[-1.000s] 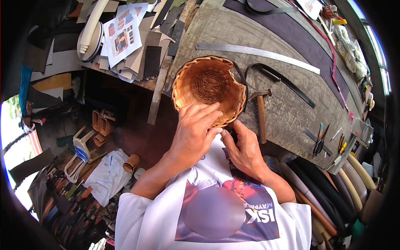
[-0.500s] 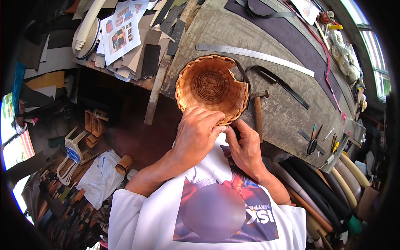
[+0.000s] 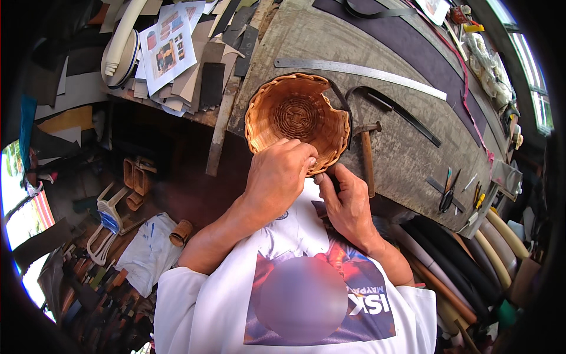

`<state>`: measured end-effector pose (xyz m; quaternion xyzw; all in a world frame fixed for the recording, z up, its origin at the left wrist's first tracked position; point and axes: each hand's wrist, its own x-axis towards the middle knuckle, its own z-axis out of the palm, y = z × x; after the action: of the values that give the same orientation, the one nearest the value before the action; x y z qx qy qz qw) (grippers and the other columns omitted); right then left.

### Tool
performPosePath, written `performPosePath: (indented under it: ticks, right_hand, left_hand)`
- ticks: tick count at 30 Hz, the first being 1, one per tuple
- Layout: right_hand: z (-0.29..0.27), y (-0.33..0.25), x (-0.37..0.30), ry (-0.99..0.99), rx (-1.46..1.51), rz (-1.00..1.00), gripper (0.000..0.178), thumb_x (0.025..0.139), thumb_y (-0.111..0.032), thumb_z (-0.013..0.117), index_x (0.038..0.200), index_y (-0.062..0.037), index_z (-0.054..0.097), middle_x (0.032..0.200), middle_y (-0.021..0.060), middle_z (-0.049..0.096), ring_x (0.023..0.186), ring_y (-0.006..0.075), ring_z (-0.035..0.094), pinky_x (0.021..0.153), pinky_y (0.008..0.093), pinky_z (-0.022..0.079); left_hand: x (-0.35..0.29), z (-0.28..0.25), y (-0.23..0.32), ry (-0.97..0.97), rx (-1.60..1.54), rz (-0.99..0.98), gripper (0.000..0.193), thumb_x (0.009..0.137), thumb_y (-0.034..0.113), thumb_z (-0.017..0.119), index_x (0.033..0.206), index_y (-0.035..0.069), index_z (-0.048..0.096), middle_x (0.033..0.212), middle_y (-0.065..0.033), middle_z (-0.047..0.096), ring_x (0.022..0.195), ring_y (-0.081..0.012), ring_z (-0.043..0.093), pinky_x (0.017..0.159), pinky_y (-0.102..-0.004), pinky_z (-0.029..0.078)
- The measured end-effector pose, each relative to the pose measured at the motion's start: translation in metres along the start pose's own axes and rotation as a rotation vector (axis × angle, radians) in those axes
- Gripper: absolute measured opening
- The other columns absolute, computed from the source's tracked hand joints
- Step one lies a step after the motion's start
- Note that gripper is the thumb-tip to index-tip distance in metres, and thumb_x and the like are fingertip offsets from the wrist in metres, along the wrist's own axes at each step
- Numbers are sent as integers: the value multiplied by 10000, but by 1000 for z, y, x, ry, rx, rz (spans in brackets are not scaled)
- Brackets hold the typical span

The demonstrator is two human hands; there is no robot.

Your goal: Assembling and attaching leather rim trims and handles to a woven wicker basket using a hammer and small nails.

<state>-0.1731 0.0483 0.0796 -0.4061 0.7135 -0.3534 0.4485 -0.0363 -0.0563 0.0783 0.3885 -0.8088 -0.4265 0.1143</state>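
While both hands point(image 3: 282, 175) point(image 3: 348, 197) pinch the basket point(image 3: 296, 121) rim at frame centre, steady, even tension would serve best.

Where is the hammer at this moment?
In the head view, the hammer lies on the workbench, just right of the woven basket and above the right hand.

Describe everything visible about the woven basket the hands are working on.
The woven basket is a small round bowl of tan-orange wicker, with a spiral-woven base and ribbed sides. Its mouth faces the camera, tilted toward the person. The rim has a gap on its right side, where a dark strip runs along the edge. It sits at the near edge of the grey workbench. The left hand grips its near rim, and the right hand touches the rim beside it. A hammer lies just right.
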Motion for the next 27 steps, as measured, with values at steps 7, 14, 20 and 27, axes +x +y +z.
performPosePath:
  ticks: [7, 14, 20, 27]
  right_hand:
    - [0, 0, 1, -7, -12, 15, 122, 915, -53, 646, 896, 38, 567, 795, 221, 609, 692, 388, 605, 618, 416, 472]
    - [1, 1, 0, -8, 0, 33, 119, 915, -53, 647, 908, 38, 571, 802, 222, 608, 704, 391, 606, 632, 412, 477]
    - [1, 1, -1, 11, 3, 20, 118, 913, -48, 647, 902, 37, 566, 793, 221, 600, 696, 392, 599, 624, 409, 474]
    - [2, 2, -2, 13, 2, 32, 124, 912, -50, 650, 898, 36, 562, 790, 221, 596, 692, 392, 596, 623, 406, 473]
  left_hand:
    - [0, 4, 5, 129, -9, 5, 61, 877, 52, 649, 911, 6, 629, 830, -136, 639, 796, -339, 625, 696, -422, 482]
    - [-1, 6, 3, 105, 9, 16, 57, 874, 52, 653, 895, 12, 618, 818, -134, 632, 791, -335, 621, 699, -427, 480]
    - [-1, 7, 3, 112, 10, 19, 53, 871, 51, 655, 890, 14, 622, 811, -133, 640, 794, -333, 631, 695, -427, 482]
    - [0, 6, 4, 106, 15, 9, 51, 870, 54, 657, 888, 18, 626, 816, -132, 647, 792, -331, 637, 695, -423, 486]
